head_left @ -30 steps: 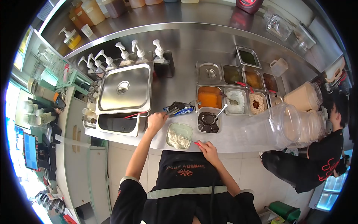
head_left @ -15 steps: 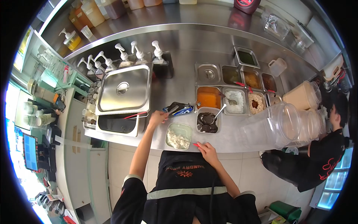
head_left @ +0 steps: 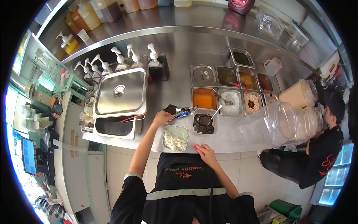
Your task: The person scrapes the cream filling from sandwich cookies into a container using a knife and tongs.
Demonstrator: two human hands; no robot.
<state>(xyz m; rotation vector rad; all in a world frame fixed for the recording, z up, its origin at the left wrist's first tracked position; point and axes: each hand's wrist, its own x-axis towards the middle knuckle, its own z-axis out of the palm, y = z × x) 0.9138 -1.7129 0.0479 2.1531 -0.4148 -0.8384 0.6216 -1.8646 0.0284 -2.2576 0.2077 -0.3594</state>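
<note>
My left hand (head_left: pixel 162 118) is closed around the near end of a slim metal utensil (head_left: pixel 179 113), its exact kind unclear. The utensil lies over a blue-and-black packet (head_left: pixel 182 114) on the counter. Below it, a pale green square tub (head_left: pixel 182 130) contains a white, lumpy, creamy mass (head_left: pixel 173 142). To the right of the tub, my right hand (head_left: pixel 206 154) grips a red-handled tool (head_left: pixel 194 147) whose tip points toward the tub; its far end is hard to make out. A container of dark round cookies (head_left: pixel 204 124) with a spoon stands just beyond.
Steel pans with an orange filling (head_left: pixel 204 98), white topping (head_left: pixel 230 101) and crumbs (head_left: pixel 252 103) stand behind. Large clear jars (head_left: pixel 261 127) lie at right, near a crouching co-worker (head_left: pixel 317 153). At left are a lidded steel pan (head_left: pixel 121 91) and several pump bottles (head_left: pixel 154 56).
My left hand has shifted slightly right with the metal utensil. My right hand has drawn the red-handled tool back from the white mass toward the tub's right side. The view has shifted slightly.
</note>
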